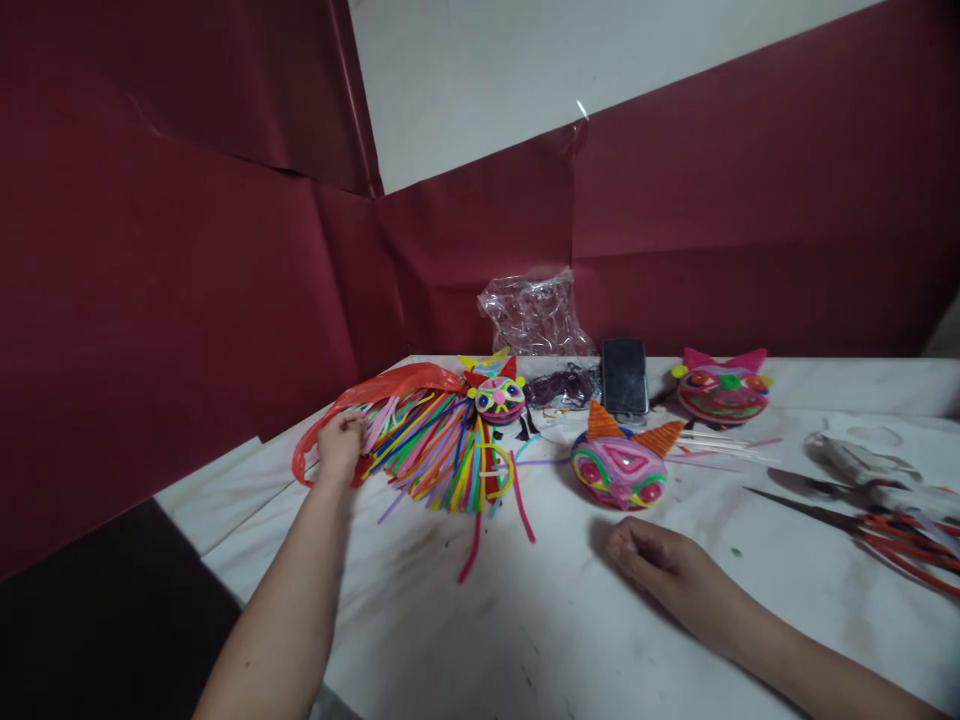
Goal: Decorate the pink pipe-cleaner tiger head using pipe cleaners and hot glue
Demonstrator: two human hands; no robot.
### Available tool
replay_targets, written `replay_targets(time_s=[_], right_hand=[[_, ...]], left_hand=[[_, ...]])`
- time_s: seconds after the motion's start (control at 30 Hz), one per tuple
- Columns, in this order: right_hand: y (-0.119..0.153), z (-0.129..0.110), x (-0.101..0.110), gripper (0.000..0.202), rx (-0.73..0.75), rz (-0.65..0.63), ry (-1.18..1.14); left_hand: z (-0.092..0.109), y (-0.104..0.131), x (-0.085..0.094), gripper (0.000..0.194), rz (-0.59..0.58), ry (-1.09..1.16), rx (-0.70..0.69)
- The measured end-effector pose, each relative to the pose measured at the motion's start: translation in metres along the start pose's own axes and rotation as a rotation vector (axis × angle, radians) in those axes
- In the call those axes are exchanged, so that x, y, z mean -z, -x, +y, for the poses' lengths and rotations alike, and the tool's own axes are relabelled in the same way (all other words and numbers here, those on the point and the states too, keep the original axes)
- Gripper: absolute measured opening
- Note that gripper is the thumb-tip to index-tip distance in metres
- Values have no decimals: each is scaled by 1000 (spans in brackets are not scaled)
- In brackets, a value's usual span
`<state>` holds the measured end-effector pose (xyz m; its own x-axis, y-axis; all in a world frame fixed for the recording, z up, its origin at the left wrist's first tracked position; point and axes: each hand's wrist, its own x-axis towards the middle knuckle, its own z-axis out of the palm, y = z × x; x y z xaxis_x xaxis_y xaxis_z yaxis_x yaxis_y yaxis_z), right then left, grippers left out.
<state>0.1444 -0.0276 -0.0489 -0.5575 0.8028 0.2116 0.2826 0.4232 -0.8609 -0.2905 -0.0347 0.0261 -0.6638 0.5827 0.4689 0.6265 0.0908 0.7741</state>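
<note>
Left hand (pixel 343 440): fingers curled nearly closed at the left end of the strip bundle (pixel 431 450); can't tell if it's pinching any. Bundle's fanned on the counter (pixel 547 640), by the red plastic bag (pixel 409 378); strips look light, bendy, easily tangled, best pinched near one end. Orange-eared head (pixel 619 472), right of it: probably light, ears crushable, so cup the sides. Right hand (pixel 660 560): just in front, loosely half-curled, nothing visible in it.
</note>
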Motion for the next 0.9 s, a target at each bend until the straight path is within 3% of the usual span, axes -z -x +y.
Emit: replay_targets(time_s=[0.1, 0.17, 0.4, 0.5, 0.73, 0.9], right_hand=[[0, -2, 0, 33, 15, 15, -6], [0, -4, 0, 34, 12, 25, 4], [-1, -3, 0, 33, 10, 8, 38], [-1, -1, 0, 33, 2, -1, 44], [0, -1, 0, 33, -8, -15, 48], [0, -2, 0, 33, -11, -27, 50]], left_hand=[[3, 1, 6, 42, 52, -33, -32], [5, 3, 7, 42, 24, -75, -54], [13, 23, -13, 6, -344, -334, -169], [16, 32, -24, 4, -419, -422, -210], [16, 35, -29, 22, -469, -513, -235], [12, 33, -30, 14, -449, -511, -217]])
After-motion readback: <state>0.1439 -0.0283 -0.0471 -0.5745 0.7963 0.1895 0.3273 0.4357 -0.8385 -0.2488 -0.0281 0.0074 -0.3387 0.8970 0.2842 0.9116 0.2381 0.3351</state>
